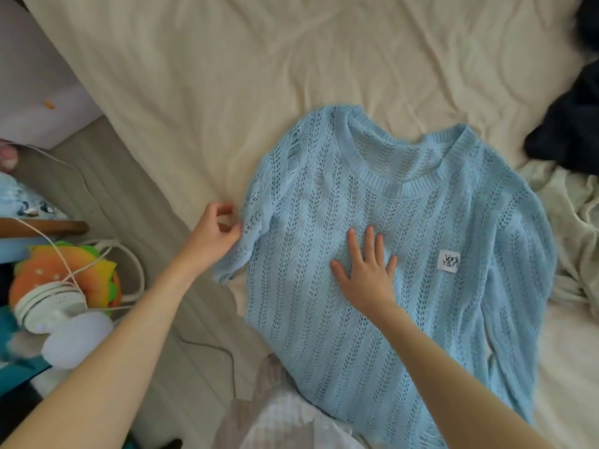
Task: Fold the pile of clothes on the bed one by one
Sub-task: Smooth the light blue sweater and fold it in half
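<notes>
The blue knit sweater [405, 254] is spread face-up on the cream bed sheet [227, 76], pinned flat at its chest by the open right hand [366, 267]. Its sleeve edge is pinched by the left hand [214, 231]. Folding that sleeve inward is judged next; dark clothes [570, 124] wait beyond.

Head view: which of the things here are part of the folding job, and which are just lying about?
Part of the job:
- blue knit sweater, spread flat on the bed sheet
- left hand, pinching the sweater's sleeve edge
- right hand, pressing flat on its front
- dark garment, waiting at the right edge

Lying about:
- burger-shaped plush
- white cable
</notes>
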Tool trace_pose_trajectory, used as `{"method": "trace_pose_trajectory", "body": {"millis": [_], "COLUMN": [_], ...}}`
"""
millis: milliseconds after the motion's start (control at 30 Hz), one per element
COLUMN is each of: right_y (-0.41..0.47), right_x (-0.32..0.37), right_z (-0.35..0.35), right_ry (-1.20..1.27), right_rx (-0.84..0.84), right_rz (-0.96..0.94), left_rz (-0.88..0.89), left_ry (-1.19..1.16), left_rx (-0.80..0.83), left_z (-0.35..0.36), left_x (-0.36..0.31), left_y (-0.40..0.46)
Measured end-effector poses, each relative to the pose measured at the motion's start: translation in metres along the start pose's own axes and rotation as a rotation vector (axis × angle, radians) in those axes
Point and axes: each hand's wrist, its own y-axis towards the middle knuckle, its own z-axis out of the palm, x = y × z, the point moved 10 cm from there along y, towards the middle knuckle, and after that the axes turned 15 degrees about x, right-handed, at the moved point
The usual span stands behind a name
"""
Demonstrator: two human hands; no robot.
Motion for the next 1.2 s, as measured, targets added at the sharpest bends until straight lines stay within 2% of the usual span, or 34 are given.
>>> {"method": "trace_pose_trajectory", "body": {"millis": [100,167,267,400,533,633,733,800,867,1000,1067,1133,1200], "right_y": [0.002,0.003,0.005,0.010,0.015,0.019,0.021,0.020,0.020,0.013,0.008,-0.002,-0.015], "right_x": [0.000,0.000,-0.001,-0.001,0.000,0.000,-0.002,-0.002,-0.002,0.003,0.009,0.019,0.036], "right_z": [0.001,0.001,0.002,0.003,0.001,-0.001,-0.002,-0.001,-0.003,-0.009,-0.017,-0.028,-0.048], "right_ry": [0.002,-0.007,-0.012,-0.041,-0.069,-0.090,-0.102,-0.109,-0.104,-0.084,-0.003,0.140,0.265], "right_rx": [-0.005,-0.007,0.001,0.040,0.043,0.063,0.092,0.087,0.083,0.105,0.107,0.015,-0.214], "right_rz": [0.007,0.007,0.005,0.036,0.057,0.079,0.126,0.153,0.186,0.229,0.262,0.287,0.263], "left_rz": [-0.010,0.018,0.077,0.166,0.234,0.269,0.296,0.297,0.262,0.115,0.072,0.131,0.282], "left_ry": [-0.079,-0.105,-0.155,-0.341,-0.459,-0.374,-0.058,0.074,0.139,0.252,0.333,0.393,0.259], "left_rx": [0.157,0.183,0.091,-0.096,-0.193,-0.229,-0.287,-0.310,-0.242,0.113,0.231,0.249,0.185], "left_z": [0.019,0.022,0.008,-0.030,-0.066,-0.090,-0.116,-0.131,-0.136,-0.112,-0.107,-0.110,-0.123], "left_x": [0.002,0.005,0.005,-0.002,-0.009,-0.020,-0.040,-0.046,-0.043,0.005,0.024,0.022,-0.002], "left_y": [0.003,0.001,-0.009,-0.032,-0.042,-0.041,-0.032,-0.021,-0.003,0.020,0.020,0.018,0.009]}}
